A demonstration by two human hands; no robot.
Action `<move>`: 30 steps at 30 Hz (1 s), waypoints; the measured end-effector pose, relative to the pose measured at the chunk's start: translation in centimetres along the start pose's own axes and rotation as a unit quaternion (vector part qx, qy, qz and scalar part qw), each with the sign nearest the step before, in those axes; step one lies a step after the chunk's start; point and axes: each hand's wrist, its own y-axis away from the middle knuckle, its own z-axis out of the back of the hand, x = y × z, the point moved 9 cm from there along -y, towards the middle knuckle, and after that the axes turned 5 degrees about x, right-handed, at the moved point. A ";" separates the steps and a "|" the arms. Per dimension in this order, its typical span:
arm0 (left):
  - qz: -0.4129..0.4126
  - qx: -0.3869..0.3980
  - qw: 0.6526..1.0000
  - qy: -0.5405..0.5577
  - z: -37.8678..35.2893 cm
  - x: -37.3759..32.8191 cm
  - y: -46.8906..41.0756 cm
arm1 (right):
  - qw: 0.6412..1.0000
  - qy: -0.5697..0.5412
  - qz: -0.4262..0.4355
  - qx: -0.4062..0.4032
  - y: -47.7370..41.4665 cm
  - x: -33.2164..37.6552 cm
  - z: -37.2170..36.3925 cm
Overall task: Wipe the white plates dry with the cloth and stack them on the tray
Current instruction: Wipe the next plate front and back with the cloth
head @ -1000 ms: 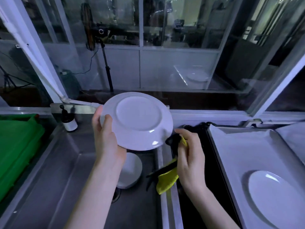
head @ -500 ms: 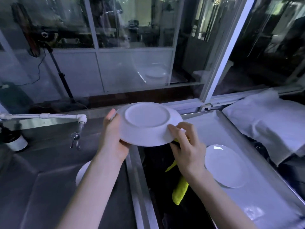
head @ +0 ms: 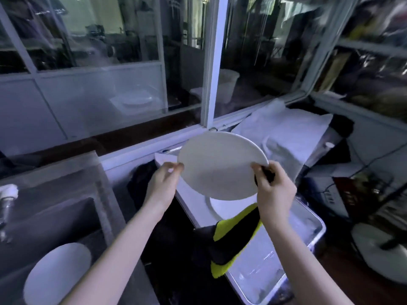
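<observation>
White plate (head: 220,166) between left hand (head: 164,183) and right hand (head: 275,190) above tray (head: 264,267), cloth (head: 231,236) beneath.

No word, label, brand or number can be read anywhere in this view. The dark box (head: 350,194) to the right of the tray (head: 318,231) carries a few pale marks on its side, but they are too blurred to tell as letters or figures.
</observation>
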 end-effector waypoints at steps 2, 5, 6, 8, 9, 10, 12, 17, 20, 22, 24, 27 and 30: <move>-0.041 0.030 0.997 -0.051 -2.7 0.9 -0.6 | 0.997 -0.035 -0.075 -0.009 -0.7 -3.5 1.2; -0.037 0.042 0.998 -0.012 -5.9 2.8 -1.9 | 0.987 -0.043 -0.157 -0.009 -1.5 -8.2 1.8; -0.023 0.031 0.999 -0.011 -6.5 3.3 -2.5 | 0.983 -0.040 -0.181 -0.004 -1.7 -9.6 1.9; 0.001 0.029 0.999 -0.020 -7.8 4.4 -3.6 | 0.974 -0.030 -0.224 0.008 -1.9 -12.1 2.0; 0.009 0.033 0.999 -0.020 -8.5 4.9 -4.1 | 0.970 -0.028 -0.240 0.021 -2.0 -13.2 2.0; 0.019 0.036 0.999 -0.025 -9.0 5.4 -4.6 | 0.967 -0.028 -0.250 0.040 -2.0 -14.2 1.8; 0.040 0.033 0.998 -0.047 -9.7 6.5 -5.8 | 0.963 -0.015 -0.258 0.080 -2.2 -16.0 1.4; 0.072 0.027 0.991 -0.112 -11.5 9.6 -8.5 | 0.949 0.047 -0.286 0.122 -2.2 -20.6 0.3; 0.083 0.020 0.986 -0.146 -12.2 11.7 -9.6 | 0.940 0.066 -0.305 0.135 -2.0 -23.1 -0.8; 0.091 0.034 0.983 -0.158 -12.9 13.0 -10.2 | 0.934 0.089 -0.315 0.141 -1.8 -24.5 -1.3; 0.094 0.046 0.979 -0.176 -13.6 14.0 -10.7 | 0.928 0.108 -0.323 0.150 -1.6 -25.6 -1.9; 0.092 0.056 0.967 -0.229 -14.2 15.2 -11.4 | 0.925 0.127 -0.326 0.147 -1.5 -26.9 -2.2; 0.089 0.058 0.957 -0.271 -14.3 16.0 -11.8 | 0.920 0.153 -0.320 0.163 -1.4 -27.6 -2.6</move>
